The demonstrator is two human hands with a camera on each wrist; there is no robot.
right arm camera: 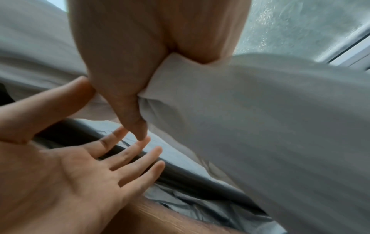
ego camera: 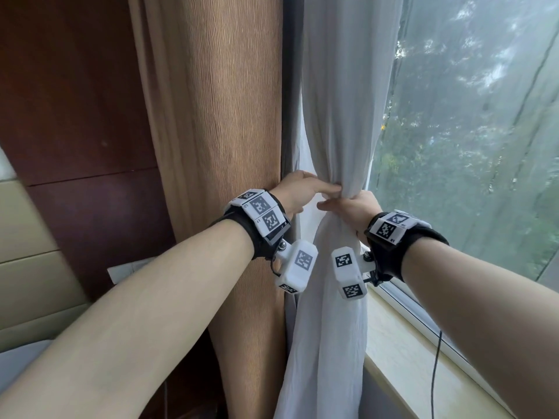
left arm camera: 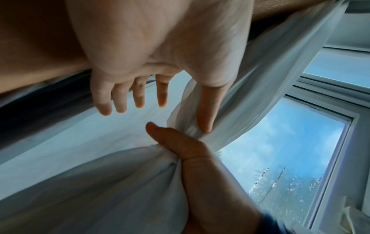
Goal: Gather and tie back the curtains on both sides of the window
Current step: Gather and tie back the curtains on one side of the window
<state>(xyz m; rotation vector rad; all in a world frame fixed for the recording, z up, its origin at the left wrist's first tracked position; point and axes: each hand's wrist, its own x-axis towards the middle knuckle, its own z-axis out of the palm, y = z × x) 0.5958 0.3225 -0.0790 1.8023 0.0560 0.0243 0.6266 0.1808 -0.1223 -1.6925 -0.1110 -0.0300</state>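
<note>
A white sheer curtain [ego camera: 341,116] hangs beside the window, pulled into a bunch at wrist height. My right hand [ego camera: 348,207] grips that bunch from the window side, thumb and fingers wrapped round the cloth [right arm camera: 260,126]. My left hand [ego camera: 314,189] reaches in from the left with its fingers [left arm camera: 140,95] straight and spread. Its thumb lies against a fold of the sheer [left arm camera: 120,182] just above the right hand's [left arm camera: 184,147] thumb. In the right wrist view the left palm [right arm camera: 80,171] faces the camera and holds nothing. No tie-back is in view.
A heavy brown curtain [ego camera: 236,116] hangs directly left of the sheer, with a dark lining strip [ego camera: 289,116] between them. The rain-streaked window [ego camera: 469,116] fills the right side above a pale sill [ego camera: 402,358] with a black cable [ego camera: 435,373]. A dark wood wall panel [ego camera: 75,86] stands at far left.
</note>
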